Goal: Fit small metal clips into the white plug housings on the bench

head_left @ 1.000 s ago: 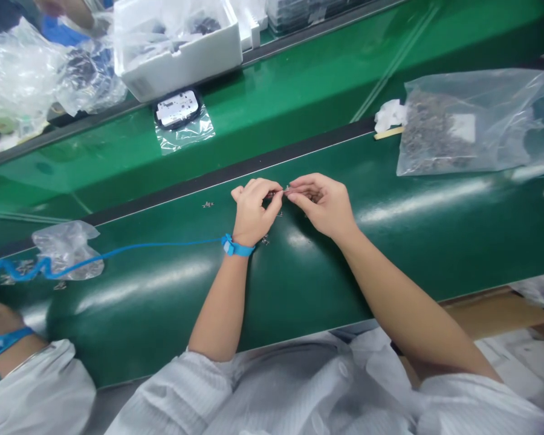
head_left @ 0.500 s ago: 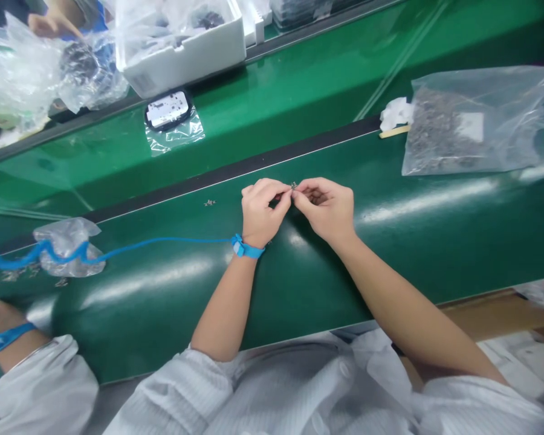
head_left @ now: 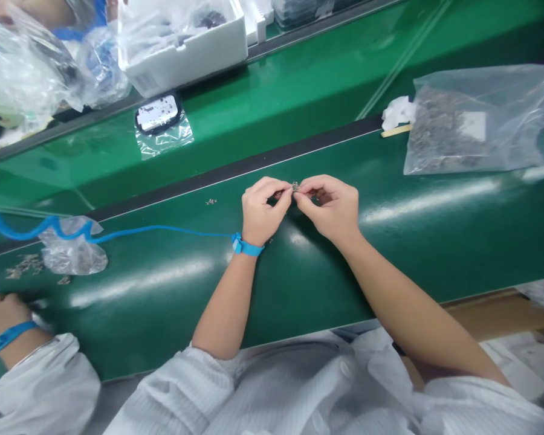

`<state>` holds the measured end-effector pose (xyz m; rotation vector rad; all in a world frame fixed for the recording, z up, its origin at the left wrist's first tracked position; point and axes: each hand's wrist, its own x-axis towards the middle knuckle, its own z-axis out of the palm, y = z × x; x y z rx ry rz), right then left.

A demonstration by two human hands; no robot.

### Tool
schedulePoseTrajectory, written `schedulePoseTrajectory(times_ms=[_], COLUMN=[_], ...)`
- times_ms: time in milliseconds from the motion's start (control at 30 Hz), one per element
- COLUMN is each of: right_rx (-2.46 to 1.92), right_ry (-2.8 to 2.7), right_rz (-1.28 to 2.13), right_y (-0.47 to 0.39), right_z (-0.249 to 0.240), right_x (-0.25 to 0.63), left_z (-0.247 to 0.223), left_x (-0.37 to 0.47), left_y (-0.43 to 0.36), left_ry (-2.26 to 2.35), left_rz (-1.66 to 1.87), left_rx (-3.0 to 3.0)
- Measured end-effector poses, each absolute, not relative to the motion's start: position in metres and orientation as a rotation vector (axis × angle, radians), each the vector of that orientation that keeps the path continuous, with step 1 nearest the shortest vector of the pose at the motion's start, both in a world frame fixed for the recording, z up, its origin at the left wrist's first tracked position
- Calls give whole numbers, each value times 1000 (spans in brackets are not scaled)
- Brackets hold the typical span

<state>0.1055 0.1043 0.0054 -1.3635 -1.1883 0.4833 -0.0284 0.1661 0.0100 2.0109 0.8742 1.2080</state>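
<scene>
Fingertip to fingertip, my left hand (head_left: 263,210) and my right hand (head_left: 329,205) pinch a tiny metal part (head_left: 295,186) above the green work surface (head_left: 308,284). Its exact kind is too small to make out, and my fingers cover much of it. A blue wrist strap (head_left: 247,246) circles my left wrist, with a blue cord (head_left: 163,228) running off to the left. Left of my left hand lies a small cluster of metal parts (head_left: 211,202). More small bits show dimly under and behind my fingers.
A clear bag full of small parts (head_left: 439,130) lies at the right, beside crumpled white paper (head_left: 398,113). At the left are a smaller plastic bag (head_left: 75,251), a metal parts pile (head_left: 25,266) and a co-worker's hand (head_left: 4,317). The belt beyond carries a bagged dark-rimmed device (head_left: 158,115).
The bagged device has shifted left along the belt. My hands stay nearly in place, still pinching the metal part. The co-worker's hand at left and the person's hand across the belt have moved.
</scene>
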Motion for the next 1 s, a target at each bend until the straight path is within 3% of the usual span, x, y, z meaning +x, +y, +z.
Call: schedulePoseTrajectory(times_ms=[433,800,1000], right_rx=[-1551,-1560,-1440], right_ry=[-1252,-1161,-857], right_rz=[265,393,713], right_y=[100,97,102], right_z=[16,18,19], right_x=[104,104,101], left_z=[10,7,0], left_x=[-27,-25,-26], left_y=[161,160,160], left_ry=[954,915,922], left_rz=[1170,1208,1195], left_rx=[2091,2149,2457])
